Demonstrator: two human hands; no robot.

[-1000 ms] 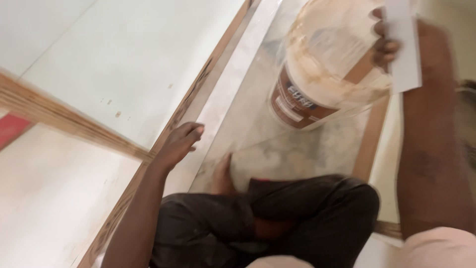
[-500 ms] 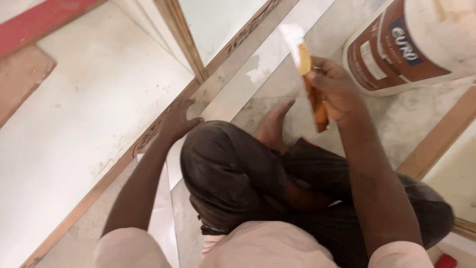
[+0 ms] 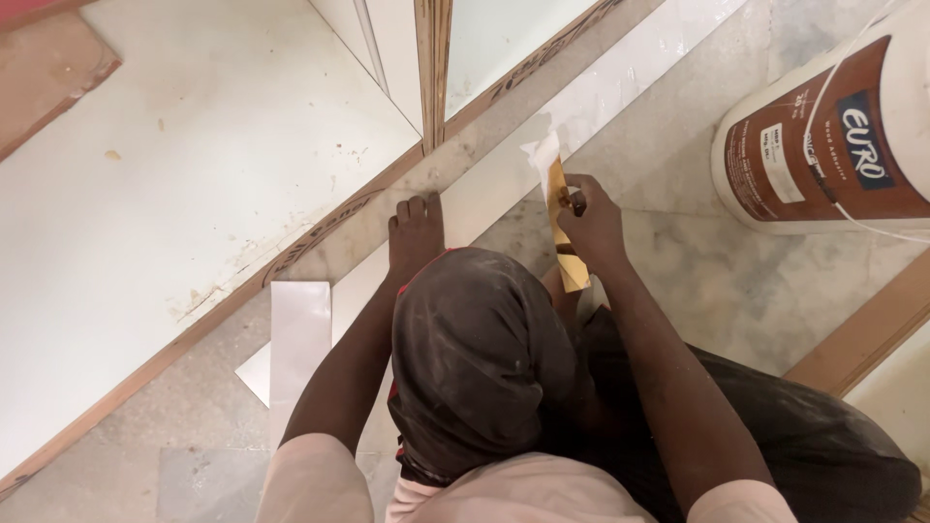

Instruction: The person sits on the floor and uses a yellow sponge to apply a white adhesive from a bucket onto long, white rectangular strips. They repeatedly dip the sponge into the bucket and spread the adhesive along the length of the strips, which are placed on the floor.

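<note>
My left hand [image 3: 415, 230] rests flat, fingers together, on a long white laminate strip [image 3: 601, 102] that lies along the floor beside the wooden edge of a white board [image 3: 194, 184]. My right hand [image 3: 593, 221] grips a thin wooden scraper strip [image 3: 565, 242] whose upper tip is loaded with white paste [image 3: 542, 153], held just above the strip. My bent knee in dark trousers [image 3: 475, 358] sits between my arms.
A large brown-and-white tub with a wire handle [image 3: 833, 136] stands at the upper right on the marble floor [image 3: 717, 271]. Small white laminate offcuts [image 3: 295, 339] lie at the lower left. An upright wooden panel edge [image 3: 433, 68] rises at the top centre. Another wood-edged board [image 3: 872, 339] is at the right.
The view has swung from the tub to the strip. My right hand with the scraper came away from the tub and lowered toward the white strip; my left hand stays pressed down.
</note>
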